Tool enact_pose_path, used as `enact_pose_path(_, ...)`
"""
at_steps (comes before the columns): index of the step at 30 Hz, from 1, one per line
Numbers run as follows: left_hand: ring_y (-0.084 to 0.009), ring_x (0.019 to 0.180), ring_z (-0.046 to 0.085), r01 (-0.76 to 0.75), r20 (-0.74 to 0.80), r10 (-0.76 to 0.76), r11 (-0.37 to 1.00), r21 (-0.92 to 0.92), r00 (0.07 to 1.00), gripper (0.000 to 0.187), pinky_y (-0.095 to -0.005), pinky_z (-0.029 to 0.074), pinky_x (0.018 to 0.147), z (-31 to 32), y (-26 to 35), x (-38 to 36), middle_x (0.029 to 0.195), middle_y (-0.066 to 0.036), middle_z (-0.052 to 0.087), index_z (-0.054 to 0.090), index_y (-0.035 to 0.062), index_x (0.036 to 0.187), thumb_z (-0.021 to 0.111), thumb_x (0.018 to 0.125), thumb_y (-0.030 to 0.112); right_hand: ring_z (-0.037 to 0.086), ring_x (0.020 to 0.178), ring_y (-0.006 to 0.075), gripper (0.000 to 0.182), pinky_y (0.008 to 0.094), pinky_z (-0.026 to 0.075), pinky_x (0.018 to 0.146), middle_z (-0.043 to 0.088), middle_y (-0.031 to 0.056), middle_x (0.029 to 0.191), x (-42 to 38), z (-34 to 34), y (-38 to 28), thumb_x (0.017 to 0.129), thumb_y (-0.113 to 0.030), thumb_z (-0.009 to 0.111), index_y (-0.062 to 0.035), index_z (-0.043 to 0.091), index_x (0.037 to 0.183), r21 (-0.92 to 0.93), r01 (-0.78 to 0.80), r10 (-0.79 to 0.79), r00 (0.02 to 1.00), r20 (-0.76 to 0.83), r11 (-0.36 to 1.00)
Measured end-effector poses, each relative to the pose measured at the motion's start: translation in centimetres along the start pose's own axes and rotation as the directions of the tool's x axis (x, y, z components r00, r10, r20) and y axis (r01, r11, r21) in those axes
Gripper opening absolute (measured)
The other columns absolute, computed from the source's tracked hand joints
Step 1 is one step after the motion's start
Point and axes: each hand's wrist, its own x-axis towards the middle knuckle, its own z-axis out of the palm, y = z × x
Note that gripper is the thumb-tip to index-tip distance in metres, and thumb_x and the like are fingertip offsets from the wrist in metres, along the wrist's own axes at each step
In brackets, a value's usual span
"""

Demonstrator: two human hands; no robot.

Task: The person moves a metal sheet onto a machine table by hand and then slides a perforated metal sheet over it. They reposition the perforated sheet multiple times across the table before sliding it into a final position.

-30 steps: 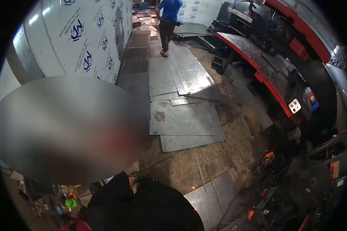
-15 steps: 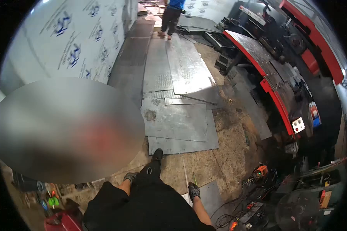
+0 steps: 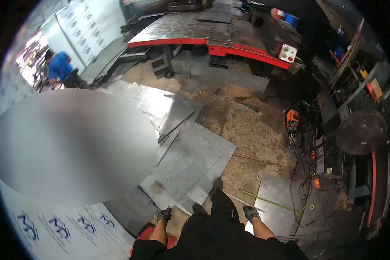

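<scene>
Strip of thin, straight, pale material (image 3: 240,201) on the stained brown floor (image 3: 260,147), just ahead of the gloved right hand (image 3: 251,213), long axis slanting from ahead-left to nearer right. Just beyond, roughly parallel: a long, narrow green strip (image 3: 271,201), partly across a flat grey metal sheet (image 3: 275,186). Gloved left hand (image 3: 164,215) farther from both, near broad, overlapping grey metal plates (image 3: 199,160). Cannot tell either grip, wide or narrow; nothing plainly held.

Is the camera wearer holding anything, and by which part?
Nothing seems to be held: no object shows in the left hand or the right hand.
</scene>
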Motion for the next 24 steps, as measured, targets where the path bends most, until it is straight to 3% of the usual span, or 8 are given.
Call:
enact_pose_path(1, -0.0276, 0.079, 0.076, -0.002, 0.018, 0.004, 0.995, -0.105, 1.0, 0.057, -0.0467, 0.058, 0.069, -0.9, 2.4, 3.0, 0.1, -0.015, 0.081, 0.075, -0.0016, 0.127, 0.072, 0.102, 0.049, 0.055, 0.145, 0.0399, 0.069, 0.0456, 0.042, 0.122, 0.064, 0.0211, 0.15, 0.2, -0.5, -0.2, 0.106, -0.058, 0.043, -0.0049, 0.071, 0.14, 0.009, -0.094, 0.094, 0.995, 0.038, 0.996)
enact_pose_path(6, -0.0258, 0.078, 0.076, -0.262, 0.054, 0.256, 0.943, 0.203, 0.965, 0.055, -0.0449, 0.058, 0.067, -2.9, 17.6, 8.1, 0.101, -0.015, 0.081, 0.075, 0.0027, 0.13, 0.07, 0.102, 0.05, 0.061, 0.14, 0.0399, 0.073, 0.0469, 0.048, 0.115, 0.069, 0.0251, 0.143, 5.0, -0.2, 2.7, 0.102, -0.063, 0.052, -0.0005, 0.072, 0.135, 0.01, -0.328, 0.322, 0.934, 0.155, 0.945)
enact_pose_path(8, -0.0255, 0.078, 0.077, -0.05, 0.037, 0.056, 0.989, -0.14, 0.998, 0.056, -0.0465, 0.059, 0.068, -1.2, 22.5, 6.6, 0.101, -0.014, 0.081, 0.076, 0.0045, 0.129, 0.067, 0.103, 0.054, 0.054, 0.147, 0.0402, 0.076, 0.048, 0.041, 0.124, 0.058, 0.0236, 0.157, 8.0, -2.7, 2.3, 0.105, -0.062, 0.042, -0.0038, 0.067, 0.146, -0.006, -0.408, 0.384, 0.856, 0.346, 0.913)
enact_pose_path(13, -0.0283, 0.079, 0.076, 0.007, 0.286, 0.059, 0.975, -0.223, 0.956, 0.057, -0.0475, 0.058, 0.075, 2.7, 31.3, 9.9, 0.107, -0.016, 0.083, 0.077, 0.0024, 0.124, 0.067, 0.103, 0.054, 0.053, 0.146, 0.0448, 0.065, 0.0507, 0.043, 0.121, 0.056, 0.0244, 0.159, 20.1, -12.7, -3.8, 0.108, -0.054, 0.047, -0.0102, 0.055, 0.155, -0.183, 0.138, -0.048, 0.904, 0.425, 0.973)
enact_pose_path(14, -0.0283, 0.079, 0.076, 0.017, 0.293, 0.053, 0.973, -0.232, 0.955, 0.057, -0.0475, 0.058, 0.075, 3.2, 33.7, 10.2, 0.107, -0.016, 0.083, 0.077, 0.0024, 0.124, 0.067, 0.103, 0.054, 0.059, 0.14, 0.0429, 0.063, 0.0495, 0.048, 0.115, 0.068, 0.0269, 0.142, 24.7, -13.4, -9.0, 0.113, -0.047, 0.041, 0.0033, 0.07, 0.136, -0.108, -0.219, 0.232, 0.963, 0.134, 0.97)
enact_pose_path(15, -0.0288, 0.081, 0.076, 0.036, 0.246, 0.017, 0.977, -0.211, 0.969, 0.057, -0.0488, 0.058, 0.076, 4.1, 36.1, 10.0, 0.108, -0.016, 0.083, 0.077, 0.0033, 0.125, 0.066, 0.103, 0.055, 0.056, 0.143, 0.0443, 0.07, 0.0497, 0.046, 0.117, 0.065, 0.0277, 0.146, 30.9, -13.8, -9.8, 0.111, -0.055, 0.042, 0.003, 0.068, 0.14, -0.308, 0.192, -0.144, 0.975, 0.171, 0.932)
enact_pose_path(16, -0.0294, 0.082, 0.076, 0.06, 0.201, -0.02, 0.979, -0.194, 0.979, 0.057, -0.0501, 0.058, 0.076, 5.3, 37.6, 10.1, 0.109, -0.015, 0.083, 0.077, 0.0042, 0.127, 0.066, 0.103, 0.055, 0.056, 0.143, 0.0449, 0.071, 0.0503, 0.045, 0.118, 0.064, 0.0275, 0.148, 28.7, -20.8, -19.7, 0.108, -0.057, 0.045, 0.0011, 0.067, 0.142, 0.092, -0.212, 0.209, 0.977, 0.043, 0.973)
enact_pose_path(24, -0.0273, 0.076, 0.075, 0.087, 0.074, -0.069, 0.953, -0.29, 0.995, 0.057, -0.0475, 0.058, 0.072, 2.9, 51.3, 16.1, 0.1, -0.016, 0.081, 0.078, 0.0014, 0.118, 0.068, 0.101, 0.055, 0.062, 0.138, 0.0396, 0.055, 0.0445, 0.045, 0.119, 0.07, 0.0204, 0.144, 53.6, -30.5, -44.9, 0.11, -0.041, 0.046, 0.0, 0.071, 0.137, 0.209, 0.491, -0.444, 0.865, -0.233, 0.846)
